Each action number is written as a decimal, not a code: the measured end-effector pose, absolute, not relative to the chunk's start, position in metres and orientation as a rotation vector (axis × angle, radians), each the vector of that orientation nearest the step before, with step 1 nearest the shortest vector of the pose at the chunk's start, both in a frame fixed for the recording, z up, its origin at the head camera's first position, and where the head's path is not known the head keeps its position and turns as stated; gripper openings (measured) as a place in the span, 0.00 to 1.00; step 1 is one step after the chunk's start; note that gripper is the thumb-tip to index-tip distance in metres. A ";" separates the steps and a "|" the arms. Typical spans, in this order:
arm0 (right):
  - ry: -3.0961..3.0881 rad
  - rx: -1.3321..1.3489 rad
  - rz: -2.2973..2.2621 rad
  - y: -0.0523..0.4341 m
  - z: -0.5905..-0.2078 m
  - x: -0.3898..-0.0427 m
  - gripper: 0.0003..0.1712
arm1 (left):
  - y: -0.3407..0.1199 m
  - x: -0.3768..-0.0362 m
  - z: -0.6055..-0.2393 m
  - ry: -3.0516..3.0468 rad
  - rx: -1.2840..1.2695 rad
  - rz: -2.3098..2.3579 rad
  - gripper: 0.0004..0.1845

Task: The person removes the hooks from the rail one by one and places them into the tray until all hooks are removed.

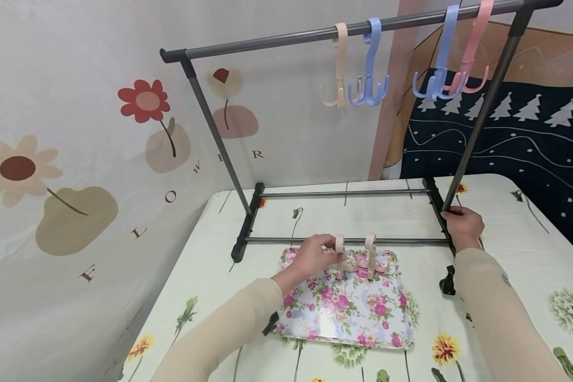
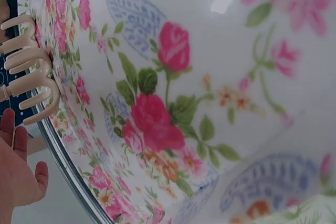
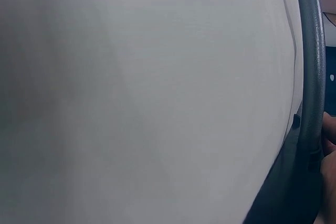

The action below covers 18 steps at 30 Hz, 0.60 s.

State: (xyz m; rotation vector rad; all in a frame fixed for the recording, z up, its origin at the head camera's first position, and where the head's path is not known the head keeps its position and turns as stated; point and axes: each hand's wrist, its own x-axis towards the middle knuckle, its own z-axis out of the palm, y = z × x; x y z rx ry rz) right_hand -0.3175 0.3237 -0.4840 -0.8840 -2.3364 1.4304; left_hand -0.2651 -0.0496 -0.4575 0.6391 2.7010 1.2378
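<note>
A grey clothes rack point(image 1: 344, 33) stands on the table. Several plastic hooks hang from its top bar: a beige hook point(image 1: 336, 69), a blue hook point(image 1: 370, 63), another blue hook point(image 1: 441, 58) and a pink hook point(image 1: 472, 53). Two beige hooks lie on a floral tray point(image 1: 353, 313). My left hand point(image 1: 315, 257) pinches the left beige hook point(image 1: 340, 254); its prongs point(image 2: 29, 72) show in the left wrist view beside the tray point(image 2: 184, 108). The second beige hook point(image 1: 371, 254) lies just right of it. My right hand point(image 1: 463, 225) grips the base of the rack's right post point(image 3: 314, 77).
The table wears a flower-printed cloth point(image 1: 506, 212). A floral curtain point(image 1: 76, 175) hangs on the left and behind. A dark tree-patterned cloth point(image 1: 515, 138) hangs at the right. The rack's black feet point(image 1: 245, 228) and lower bars point(image 1: 344, 241) lie across the table's middle.
</note>
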 end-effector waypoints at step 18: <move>-2.333 -0.885 1.439 0.323 -0.484 -0.317 0.22 | -0.064 -0.266 -0.436 2.653 0.666 1.312 0.32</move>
